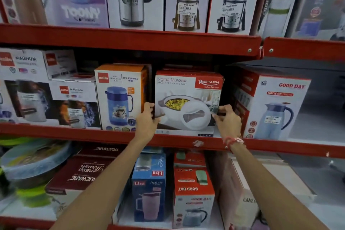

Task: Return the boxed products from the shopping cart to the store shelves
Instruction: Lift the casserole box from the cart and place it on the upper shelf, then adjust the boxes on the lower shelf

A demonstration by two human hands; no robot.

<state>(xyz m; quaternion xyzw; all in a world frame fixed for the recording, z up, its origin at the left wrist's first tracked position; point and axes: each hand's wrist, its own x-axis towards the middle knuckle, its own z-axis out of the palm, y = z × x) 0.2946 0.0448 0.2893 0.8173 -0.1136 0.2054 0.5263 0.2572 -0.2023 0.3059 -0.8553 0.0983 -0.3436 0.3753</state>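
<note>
A white and red casserole box point(188, 99) marked "Sigma Marbella" stands on the middle red shelf point(112, 135), between an orange and white Cello flask box point(119, 97) and a Good Day jug box point(270, 108). My left hand point(147, 119) grips the casserole box's lower left edge. My right hand point(226, 120) holds its lower right edge, with a red thread band on the wrist. The box sits upright, its front facing me. The shopping cart is out of view.
Boxed flasks fill the top shelf point(130, 38). Cello Magnum boxes point(37, 87) crowd the middle shelf's left. Below are Liza point(149, 186) and Good Day point(193, 196) boxes, dark red Trueware boxes point(82, 172) and a wrapped round dish point(31, 160). A gap lies right of the jug box.
</note>
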